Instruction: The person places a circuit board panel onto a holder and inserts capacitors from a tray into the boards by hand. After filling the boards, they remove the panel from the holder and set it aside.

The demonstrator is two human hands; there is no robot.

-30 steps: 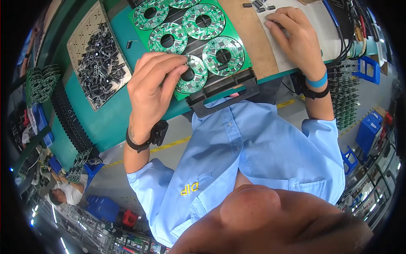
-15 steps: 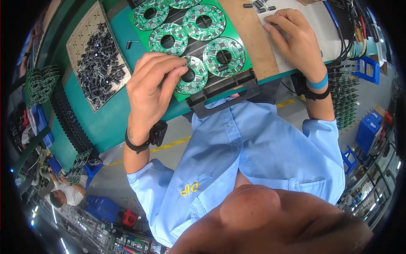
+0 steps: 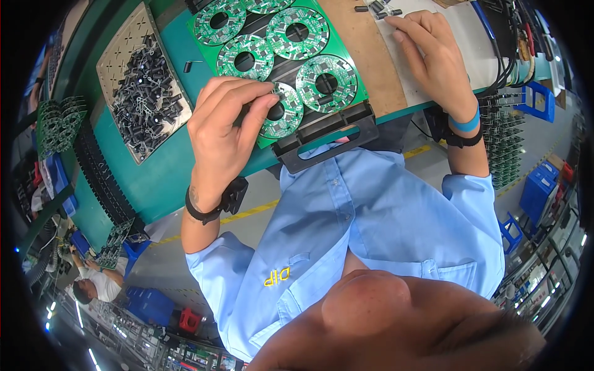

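The left hand (image 3: 276, 93) curls over the near-left ring (image 3: 287, 122) of a green circuit-board panel (image 3: 335, 43) on the teal bench (image 3: 136, 185), grip unclear; right of the panel, the right hand (image 3: 393, 28), fingers parted, is near black cylinders (image 3: 396, 12).

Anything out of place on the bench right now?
Yes: one black capacitor lies alone on the teal benchtop between the metal tray and the green circuit-board panel, while other capacitors are piled in the tray. Several more lie loose near the right hand.

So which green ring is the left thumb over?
The lowest ring in the picture. The left hand has its thumb over that one, and over none of the others.
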